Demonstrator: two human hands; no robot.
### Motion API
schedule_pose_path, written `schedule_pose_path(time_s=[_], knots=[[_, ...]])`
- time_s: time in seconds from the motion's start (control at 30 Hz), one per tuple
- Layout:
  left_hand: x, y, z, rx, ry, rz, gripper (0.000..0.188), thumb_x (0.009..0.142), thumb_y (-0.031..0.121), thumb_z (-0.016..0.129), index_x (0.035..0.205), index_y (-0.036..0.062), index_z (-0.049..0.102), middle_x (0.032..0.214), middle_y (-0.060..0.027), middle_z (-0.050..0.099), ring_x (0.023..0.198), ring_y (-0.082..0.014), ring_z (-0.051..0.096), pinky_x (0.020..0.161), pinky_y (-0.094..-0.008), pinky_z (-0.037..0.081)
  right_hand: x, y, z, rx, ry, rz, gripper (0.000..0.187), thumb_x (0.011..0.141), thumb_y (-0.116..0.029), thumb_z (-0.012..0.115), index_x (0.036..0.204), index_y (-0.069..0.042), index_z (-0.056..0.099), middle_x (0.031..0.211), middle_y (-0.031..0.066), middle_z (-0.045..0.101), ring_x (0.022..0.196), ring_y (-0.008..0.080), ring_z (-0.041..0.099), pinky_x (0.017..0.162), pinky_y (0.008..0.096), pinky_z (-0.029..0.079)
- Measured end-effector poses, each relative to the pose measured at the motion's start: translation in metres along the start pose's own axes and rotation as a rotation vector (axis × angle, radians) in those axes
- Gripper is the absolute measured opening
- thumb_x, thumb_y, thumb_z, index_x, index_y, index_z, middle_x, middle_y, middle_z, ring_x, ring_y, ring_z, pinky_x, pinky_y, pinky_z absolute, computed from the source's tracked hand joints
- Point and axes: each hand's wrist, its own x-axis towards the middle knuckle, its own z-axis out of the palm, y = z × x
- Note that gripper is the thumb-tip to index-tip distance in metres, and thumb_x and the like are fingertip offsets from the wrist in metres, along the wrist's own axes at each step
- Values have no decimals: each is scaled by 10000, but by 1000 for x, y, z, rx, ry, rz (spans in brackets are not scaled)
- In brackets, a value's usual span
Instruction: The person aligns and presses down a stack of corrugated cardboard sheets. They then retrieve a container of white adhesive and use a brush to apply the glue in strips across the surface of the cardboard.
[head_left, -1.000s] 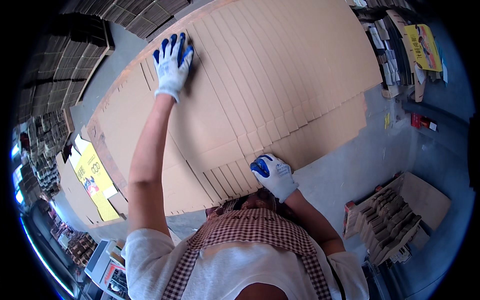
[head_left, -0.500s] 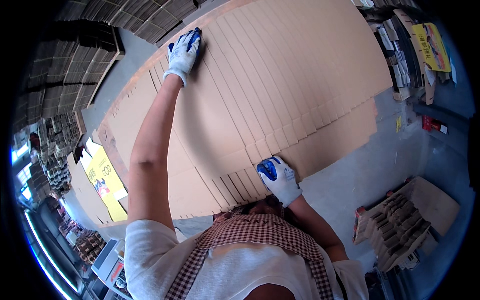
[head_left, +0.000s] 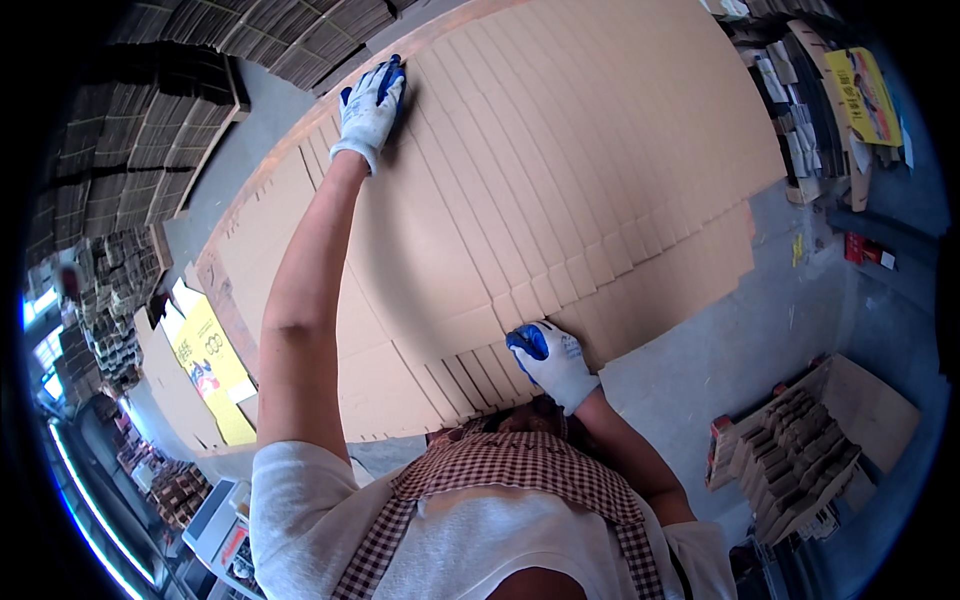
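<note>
Overlapping tan cardboard sheets (head_left: 600, 150) lie beyond the brown-checked fabric apron (head_left: 520, 458). Farther from it, the blue-and-white-gloved left hand (head_left: 370, 110) lies extended, gripping nothing visible; nearer, the matching right hand (head_left: 550, 362) curls, hold unclear. Light pressure should avoid creasing.

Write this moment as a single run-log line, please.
left hand: gloved, open, at far side of overlapping cardboard sheets | right hand: gloved, curled, at their near side, grip unclear | yellow printed sheet: to the left
</note>
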Motion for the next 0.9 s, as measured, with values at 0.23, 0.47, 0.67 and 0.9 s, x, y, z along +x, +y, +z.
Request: schedule_pose_path(time_s=[0.23, 0.47, 0.67, 0.9], knots=[[-43, 7, -15, 56, 127, 140, 508, 999, 395, 513, 1475, 224, 468, 1507, -69, 471, 1419, -286, 379, 1180, -509, 200, 0, 0, -2, 32, -182, 48, 314, 893, -346, 678, 1045, -71, 679, 989, 157, 695, 903, 351, 672, 814, 427, 544], [-120, 51, -22, 235, 45, 219, 547, 996, 348, 507, 1520, 226, 402, 1575, -96, 359, 1457, -339, 290, 1187, -532, 161, 6, -2, 5, 113, -179, 39, 303, 899, -348, 676, 1050, -85, 681, 970, 151, 700, 864, 339, 680, 803, 412, 549], [-122, 58, -19, 264, 42, 207, 561, 996, 370, 514, 1527, 237, 392, 1590, -91, 335, 1469, -342, 266, 1198, -532, 136, 5, 0, 7, 68, -158, 35, 317, 896, -359, 683, 1049, -82, 676, 972, 153, 701, 865, 336, 682, 792, 412, 550], [-124, 59, -20, 250, 49, 195, 585, 985, 383, 537, 1529, 226, 392, 1590, -91, 335, 1475, -333, 258, 1202, -527, 127, 6, -1, 7, 62, -172, 60, 343, 900, -384, 674, 1051, -76, 675, 964, 153, 699, 864, 342, 681, 799, 405, 546]])
